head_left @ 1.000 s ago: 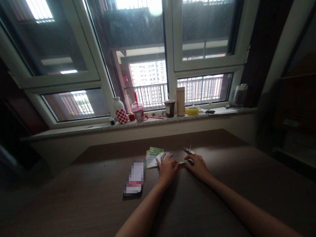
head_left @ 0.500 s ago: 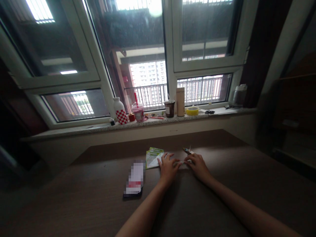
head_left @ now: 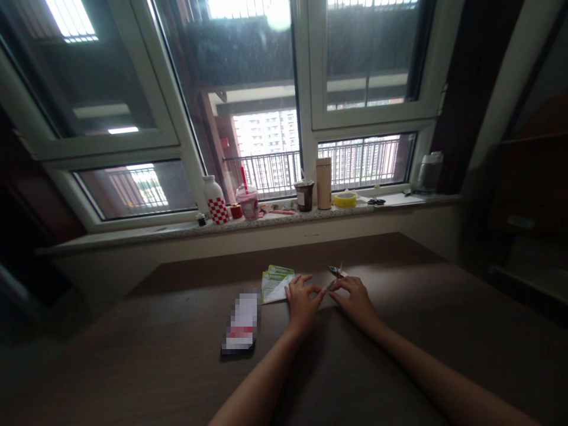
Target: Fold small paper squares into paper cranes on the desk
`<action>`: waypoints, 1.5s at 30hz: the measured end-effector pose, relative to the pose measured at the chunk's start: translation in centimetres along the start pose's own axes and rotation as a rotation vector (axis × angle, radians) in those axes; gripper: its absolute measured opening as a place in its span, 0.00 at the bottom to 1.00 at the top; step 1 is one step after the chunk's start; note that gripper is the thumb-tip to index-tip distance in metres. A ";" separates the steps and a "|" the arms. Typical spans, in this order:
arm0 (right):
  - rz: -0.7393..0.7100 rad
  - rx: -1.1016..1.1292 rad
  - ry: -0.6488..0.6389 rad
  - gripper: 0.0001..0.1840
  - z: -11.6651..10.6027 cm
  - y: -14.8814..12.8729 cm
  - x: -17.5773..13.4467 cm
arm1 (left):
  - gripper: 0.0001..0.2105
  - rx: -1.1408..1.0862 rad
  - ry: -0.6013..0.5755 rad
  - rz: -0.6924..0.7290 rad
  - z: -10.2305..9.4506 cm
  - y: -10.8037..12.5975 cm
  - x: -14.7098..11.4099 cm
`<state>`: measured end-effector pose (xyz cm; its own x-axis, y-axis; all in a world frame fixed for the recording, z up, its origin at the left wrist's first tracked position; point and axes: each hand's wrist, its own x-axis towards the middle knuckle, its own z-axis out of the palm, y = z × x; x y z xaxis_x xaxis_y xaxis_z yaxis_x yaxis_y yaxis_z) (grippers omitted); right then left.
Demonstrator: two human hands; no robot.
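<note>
A small thin strip (head_left: pixel 329 287), pale greenish and too small to identify, slants up from the fingertips of my left hand (head_left: pixel 304 300). The left thumb and index finger pinch its lower end, while the other fingers rest over the edge of the green-and-white paper packets (head_left: pixel 276 285). My right hand (head_left: pixel 356 300) is just right of the strip, thumb and index finger apart. Its index fingertip is close to the strip's upper end; whether they touch I cannot tell. Just beyond the right fingers lies a small dark and pale bundle (head_left: pixel 336 271), partly hidden.
A phone-shaped object (head_left: pixel 242 324), blurred out, lies left of my forearm on the brown table (head_left: pixel 177 378). Along the windowsill (head_left: pixel 279 220) stand a checkered bottle (head_left: pixel 217 204), drink cups (head_left: pixel 304 196), a tan flask (head_left: pixel 323 183), yellow tape (head_left: pixel 345 200) and scissors (head_left: pixel 376 202).
The strip has turned from nearly flat between both hands to a steeper slant. My right thumb and index finger have spread apart; the left hand has barely moved.
</note>
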<state>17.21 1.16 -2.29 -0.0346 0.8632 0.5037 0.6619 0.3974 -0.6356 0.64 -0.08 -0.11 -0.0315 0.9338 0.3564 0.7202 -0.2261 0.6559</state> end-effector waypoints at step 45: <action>0.053 0.406 0.022 0.16 0.7 0.8 0.8 | 0.05 -0.200 0.069 0.191 0.7 -0.8 0.4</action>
<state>17.18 2.39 -2.82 0.0104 0.8804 0.4740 0.3125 0.4474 -0.8379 0.58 0.62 -0.96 0.0394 0.8495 0.5261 0.5669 -0.4526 0.6884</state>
